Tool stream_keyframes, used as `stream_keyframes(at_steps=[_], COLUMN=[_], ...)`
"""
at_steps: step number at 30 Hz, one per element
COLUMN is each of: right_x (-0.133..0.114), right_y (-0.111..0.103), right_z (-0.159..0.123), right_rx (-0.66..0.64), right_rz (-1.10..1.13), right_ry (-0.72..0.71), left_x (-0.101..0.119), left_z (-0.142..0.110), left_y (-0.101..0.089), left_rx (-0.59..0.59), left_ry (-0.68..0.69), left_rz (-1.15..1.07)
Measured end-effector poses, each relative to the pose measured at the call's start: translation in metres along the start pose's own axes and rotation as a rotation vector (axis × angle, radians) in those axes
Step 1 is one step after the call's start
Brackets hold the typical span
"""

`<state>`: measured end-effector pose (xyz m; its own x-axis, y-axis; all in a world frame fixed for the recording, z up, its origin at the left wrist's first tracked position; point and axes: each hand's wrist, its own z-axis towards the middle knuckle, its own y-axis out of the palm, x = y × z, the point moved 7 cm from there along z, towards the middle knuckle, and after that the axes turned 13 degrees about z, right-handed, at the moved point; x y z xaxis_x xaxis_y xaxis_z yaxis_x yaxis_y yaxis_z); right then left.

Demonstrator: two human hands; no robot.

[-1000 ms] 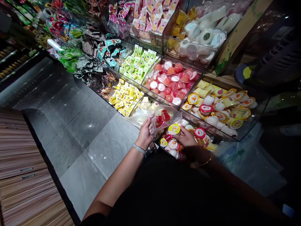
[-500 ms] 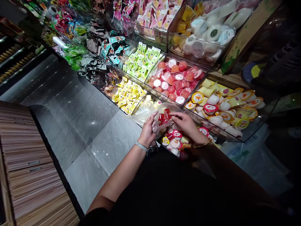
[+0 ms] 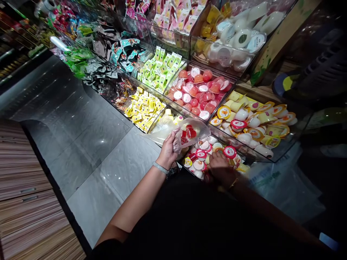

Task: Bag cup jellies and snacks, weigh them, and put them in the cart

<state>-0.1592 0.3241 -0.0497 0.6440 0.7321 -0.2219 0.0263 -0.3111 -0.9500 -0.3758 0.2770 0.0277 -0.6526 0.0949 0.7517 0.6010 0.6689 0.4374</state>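
Note:
My left hand [image 3: 168, 148] grips the mouth of a clear plastic bag [image 3: 189, 133] that holds a few red jelly cups. The bag hangs over the nearest clear bin [image 3: 206, 159], which is full of small jelly cups with red, yellow and white lids. My right hand [image 3: 221, 167] is down in that bin among the cups, fingers curled on them; whether it holds one is not clear. A pale bracelet sits on my left wrist and a gold bangle on my right.
Behind stand more clear bins: pink and red jelly cups [image 3: 199, 94], yellow and white pudding cups [image 3: 255, 121], yellow wrapped sweets [image 3: 143, 108], green packets [image 3: 159, 68]. Grey tiled floor [image 3: 89, 141] lies to the left, wooden drawers [image 3: 24, 202] at the lower left.
My right hand has drawn back from the bag's mouth and dropped into the near bin of cups. The left hand keeps hold of the bag.

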Motion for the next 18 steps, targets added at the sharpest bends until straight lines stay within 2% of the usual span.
stream_keyframes(at_steps=[7, 9, 11, 14, 18], right_x=[0.006, 0.012, 0.024, 0.039, 0.027], right_y=[0.003, 0.000, -0.006, -0.020, -0.049], right_z=[0.001, -0.003, -0.006, -0.003, 0.022], right_rx=[0.059, 0.114, 0.174, 0.249, 0.268], right_rz=[0.047, 0.122, 0.250, 0.612, 1.325], right_ry=[0.028, 0.038, 0.119, 0.244, 0.187], left_x=[0.003, 0.003, 0.003, 0.002, 0.002], left_z=[0.000, 0.000, 0.000, 0.000, -0.001], left_y=[-0.002, -0.002, -0.002, -0.001, 0.001], left_rx=[-0.021, -0.017, -0.015, -0.015, -0.020], left_ry=[0.011, 0.013, 0.007, 0.000, 0.000], left_rz=[0.001, -0.012, -0.016, -0.023, -0.038])
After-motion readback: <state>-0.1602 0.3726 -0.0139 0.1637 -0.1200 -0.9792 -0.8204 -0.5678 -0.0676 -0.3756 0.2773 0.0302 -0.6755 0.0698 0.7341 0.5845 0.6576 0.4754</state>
